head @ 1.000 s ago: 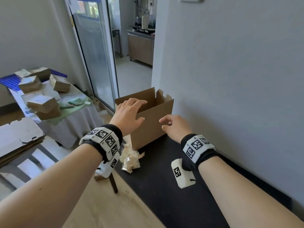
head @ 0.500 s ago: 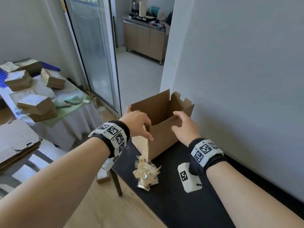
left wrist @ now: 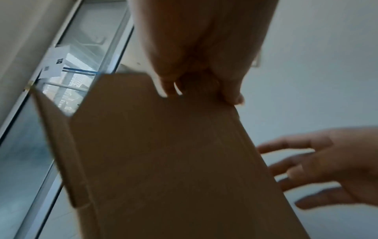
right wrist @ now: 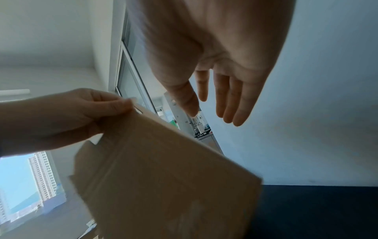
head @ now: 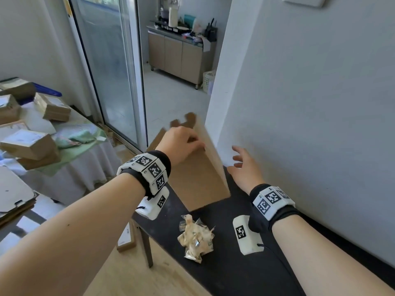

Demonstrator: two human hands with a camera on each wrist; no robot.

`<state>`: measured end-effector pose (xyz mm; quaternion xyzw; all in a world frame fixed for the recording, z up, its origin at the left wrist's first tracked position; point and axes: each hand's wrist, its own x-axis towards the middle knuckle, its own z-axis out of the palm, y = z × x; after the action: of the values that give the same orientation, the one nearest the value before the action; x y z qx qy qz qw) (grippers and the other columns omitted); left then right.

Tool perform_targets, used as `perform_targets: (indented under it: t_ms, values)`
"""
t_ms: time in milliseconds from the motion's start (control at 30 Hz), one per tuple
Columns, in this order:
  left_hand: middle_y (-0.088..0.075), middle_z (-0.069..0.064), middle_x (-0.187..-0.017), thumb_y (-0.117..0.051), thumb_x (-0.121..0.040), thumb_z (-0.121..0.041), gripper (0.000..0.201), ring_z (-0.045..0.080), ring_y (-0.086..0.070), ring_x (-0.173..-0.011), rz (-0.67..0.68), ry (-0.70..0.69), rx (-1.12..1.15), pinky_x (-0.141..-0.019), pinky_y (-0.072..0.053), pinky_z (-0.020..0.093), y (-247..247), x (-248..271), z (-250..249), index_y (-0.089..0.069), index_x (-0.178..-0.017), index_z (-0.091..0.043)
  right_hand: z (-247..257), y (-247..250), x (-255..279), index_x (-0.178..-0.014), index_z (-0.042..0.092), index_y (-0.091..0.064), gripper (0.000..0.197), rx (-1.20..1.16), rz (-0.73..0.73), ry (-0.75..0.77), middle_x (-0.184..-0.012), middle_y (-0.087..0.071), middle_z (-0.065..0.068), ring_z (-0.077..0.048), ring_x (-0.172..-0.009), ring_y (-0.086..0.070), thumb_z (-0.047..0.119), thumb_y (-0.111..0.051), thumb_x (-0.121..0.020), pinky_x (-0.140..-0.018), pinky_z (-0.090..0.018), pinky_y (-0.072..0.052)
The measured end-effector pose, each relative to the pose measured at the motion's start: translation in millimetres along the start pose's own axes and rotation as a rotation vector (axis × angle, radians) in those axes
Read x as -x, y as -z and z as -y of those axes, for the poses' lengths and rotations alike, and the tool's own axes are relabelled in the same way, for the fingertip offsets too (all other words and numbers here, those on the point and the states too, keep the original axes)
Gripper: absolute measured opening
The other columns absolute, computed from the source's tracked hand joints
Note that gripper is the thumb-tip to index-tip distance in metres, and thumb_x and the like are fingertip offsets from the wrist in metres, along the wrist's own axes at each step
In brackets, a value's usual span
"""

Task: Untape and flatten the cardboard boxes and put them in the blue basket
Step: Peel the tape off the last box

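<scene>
A brown cardboard box (head: 198, 178), collapsed nearly flat, stands tilted on the far end of the black table (head: 224, 263). My left hand (head: 181, 144) pinches its top edge between thumb and fingers, plain in the left wrist view (left wrist: 196, 90) and seen from the right wrist (right wrist: 81, 113). My right hand (head: 243, 165) hovers beside the box (right wrist: 163, 186) near the wall, fingers (right wrist: 231, 100) straight and spread, holding nothing. A blue basket edge (head: 46, 90) shows far left behind piled boxes.
A crumpled wad of peeled tape (head: 196, 238) lies on the black table near me. To the left, a cloth-covered table (head: 81, 150) carries several taped boxes (head: 27, 144). Flattened cardboard (head: 15, 193) lies lower left. The white wall (head: 310, 103) runs close on the right.
The open box has been squeezed nearly flat and tilted up. My right hand let go of its rim and drew back towards the wall; my left hand moved onto the top edge.
</scene>
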<state>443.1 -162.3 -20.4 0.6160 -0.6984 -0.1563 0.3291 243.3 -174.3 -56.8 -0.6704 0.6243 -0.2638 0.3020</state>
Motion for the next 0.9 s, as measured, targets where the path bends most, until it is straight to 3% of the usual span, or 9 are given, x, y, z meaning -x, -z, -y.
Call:
perform_targets:
  t_ms: [133,233,400,633,767,900]
  values:
    - [-0.062,-0.003,-0.084,-0.06,-0.09,-0.032,0.02,0.014,-0.055,-0.082,-0.26,0.052,0.098,-0.078,-0.042,0.026,18.6,-9.1,-12.1,-0.071,-0.092,-0.015,0.6,8.0,4.1,-0.133,0.025,-0.049,0.039,0.012,-0.024,0.015,-0.129,-0.057,-0.001,-0.016,-0.111,-0.056,0.024,-0.052,-0.094,-0.09,-0.022,-0.038]
    - [-0.064,-0.002,-0.087,-0.062,-0.089,-0.032,0.02,0.015,-0.056,-0.084,-0.294,0.09,0.171,-0.078,-0.043,0.025,25.3,-15.1,-25.2,-0.072,-0.093,-0.015,3.0,22.4,8.8,-0.132,0.023,-0.051,0.036,-0.027,-0.073,0.009,-0.126,-0.059,-0.002,-0.017,-0.113,-0.055,0.027,-0.051,-0.095,-0.093,-0.025,-0.038]
    - [-0.061,-0.004,-0.081,-0.063,-0.088,-0.034,0.02,0.01,-0.053,-0.076,-0.3,0.139,0.314,-0.066,-0.04,0.019,23.5,-28.7,-63.6,-0.07,-0.088,-0.016,-3.0,64.5,12.7,-0.129,0.021,-0.053,0.039,-0.162,-0.249,-0.013,-0.129,-0.057,-0.001,-0.013,-0.108,-0.052,0.034,-0.056,-0.092,-0.093,-0.026,-0.039]
    - [-0.063,-0.001,-0.082,-0.067,-0.085,-0.036,0.022,0.017,-0.058,-0.086,-0.113,0.272,0.572,-0.078,-0.048,0.03,-19.7,-46.2,-119.5,-0.066,-0.078,-0.015,-31.2,138.0,35.7,-0.13,0.024,-0.052,0.044,-0.266,-0.461,-0.08,-0.131,-0.053,0.0,-0.018,-0.12,-0.05,0.036,-0.06,-0.089,-0.105,-0.037,-0.041]
    - [-0.066,0.007,-0.095,-0.068,-0.086,-0.03,0.02,0.024,-0.06,-0.094,0.046,0.391,0.636,-0.087,-0.052,0.037,-67.8,-47.1,-138.2,-0.067,-0.09,-0.011,-65.1,167.5,61.5,-0.127,0.021,-0.056,0.039,-0.223,-0.489,-0.16,-0.129,-0.055,-0.003,-0.017,-0.118,-0.051,0.028,-0.062,-0.089,-0.102,-0.033,-0.041]
    - [-0.065,0.016,-0.113,-0.067,-0.087,-0.023,0.028,0.03,-0.06,-0.1,0.18,0.465,0.632,-0.09,-0.051,0.039,-120.2,-41.2,-152.6,-0.067,-0.106,-0.003,-107.2,183.1,89.5,-0.125,0.02,-0.058,0.039,-0.209,-0.536,-0.283,-0.122,-0.061,-0.004,-0.014,-0.099,-0.054,0.017,-0.065,-0.087,-0.095,-0.029,-0.044]
